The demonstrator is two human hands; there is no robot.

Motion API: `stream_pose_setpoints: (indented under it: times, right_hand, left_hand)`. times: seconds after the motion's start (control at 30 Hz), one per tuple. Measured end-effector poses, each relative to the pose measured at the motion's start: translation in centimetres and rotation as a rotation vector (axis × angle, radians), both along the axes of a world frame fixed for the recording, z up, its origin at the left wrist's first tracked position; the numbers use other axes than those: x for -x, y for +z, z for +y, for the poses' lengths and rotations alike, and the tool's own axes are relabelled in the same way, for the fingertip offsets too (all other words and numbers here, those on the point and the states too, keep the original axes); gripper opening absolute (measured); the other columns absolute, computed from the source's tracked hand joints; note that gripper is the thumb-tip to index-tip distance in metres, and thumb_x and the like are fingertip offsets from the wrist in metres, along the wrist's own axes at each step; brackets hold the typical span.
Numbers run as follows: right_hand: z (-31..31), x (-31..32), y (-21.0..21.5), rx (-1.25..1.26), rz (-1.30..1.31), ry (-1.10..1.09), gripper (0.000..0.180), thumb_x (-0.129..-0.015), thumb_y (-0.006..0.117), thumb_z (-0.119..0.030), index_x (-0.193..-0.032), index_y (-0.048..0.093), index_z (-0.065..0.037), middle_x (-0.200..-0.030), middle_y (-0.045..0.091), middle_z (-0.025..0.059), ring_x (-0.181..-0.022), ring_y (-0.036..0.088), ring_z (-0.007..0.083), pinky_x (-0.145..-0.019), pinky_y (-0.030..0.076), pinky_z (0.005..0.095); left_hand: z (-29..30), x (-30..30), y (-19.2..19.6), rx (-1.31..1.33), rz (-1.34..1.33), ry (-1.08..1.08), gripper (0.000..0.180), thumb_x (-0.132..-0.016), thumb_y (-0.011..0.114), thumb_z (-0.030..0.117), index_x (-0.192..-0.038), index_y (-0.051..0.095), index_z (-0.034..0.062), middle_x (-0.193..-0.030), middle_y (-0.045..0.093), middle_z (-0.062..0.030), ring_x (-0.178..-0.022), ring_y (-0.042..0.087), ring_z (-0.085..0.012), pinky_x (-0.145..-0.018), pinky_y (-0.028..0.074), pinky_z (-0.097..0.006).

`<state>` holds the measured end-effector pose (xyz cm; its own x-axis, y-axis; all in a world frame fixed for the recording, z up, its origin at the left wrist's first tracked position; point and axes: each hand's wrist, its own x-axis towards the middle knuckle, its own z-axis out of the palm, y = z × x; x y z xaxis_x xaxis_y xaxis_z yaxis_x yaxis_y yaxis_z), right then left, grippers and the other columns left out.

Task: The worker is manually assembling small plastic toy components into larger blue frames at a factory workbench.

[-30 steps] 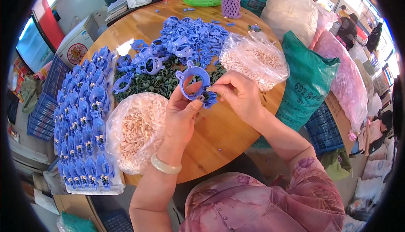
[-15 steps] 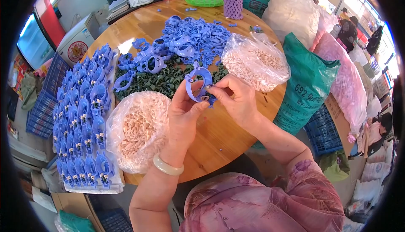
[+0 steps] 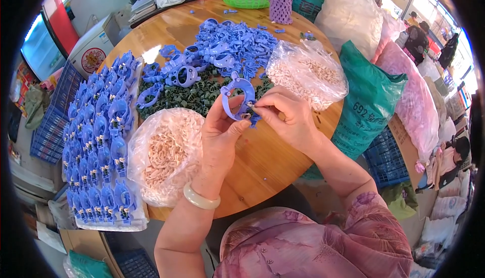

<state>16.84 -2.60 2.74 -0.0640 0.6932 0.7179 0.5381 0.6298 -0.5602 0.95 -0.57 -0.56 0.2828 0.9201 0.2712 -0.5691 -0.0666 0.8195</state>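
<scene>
The person wears a short-sleeved top (image 3: 323,242) in mauve and dusty pink with a soft, blotchy floral print, its sleeve hem at about four o'clock ending above the elbow. Both forearms are bare. On the left wrist sits a smooth, pale, cream-white bangle (image 3: 201,198), thick and rounded. No rings or gloves show on the left hand (image 3: 221,131) or right hand (image 3: 285,116).
</scene>
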Motion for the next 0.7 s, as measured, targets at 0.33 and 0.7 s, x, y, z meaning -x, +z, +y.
stream_pose_setpoints:
  times: [0.33, 0.7]
  right_hand:
    - [-0.5, 1.0, -0.1, 0.231, 0.158, -0.062, 0.009, -0.075, 0.067, -0.005, -0.076, 0.059, -0.003, -0.069, 0.054, 0.0074, -0.056, 0.055, 0.0198, -0.049, 0.043, 0.0294]
    - [0.4, -1.1, 0.2, 0.278, 0.220, 0.115, 0.014, -0.078, 0.068, -0.010, -0.078, 0.056, -0.002, -0.070, 0.057, 0.0030, -0.056, 0.054, 0.0098, -0.048, 0.041, 0.0238]
  left_hand:
    - [-0.4, 0.0, 0.3, -0.054, 0.074, 0.040, 0.061, -0.076, 0.063, -0.007, -0.131, 0.042, 0.0078, -0.115, 0.057, -0.0068, -0.088, 0.058, -0.0098, -0.066, 0.049, -0.019]
    - [0.4, 0.4, 0.4, 0.148, -0.024, -0.150, 0.048, -0.082, 0.058, -0.001, -0.128, 0.045, 0.0043, -0.112, 0.059, -0.0076, -0.090, 0.060, -0.0122, -0.074, 0.050, -0.024]
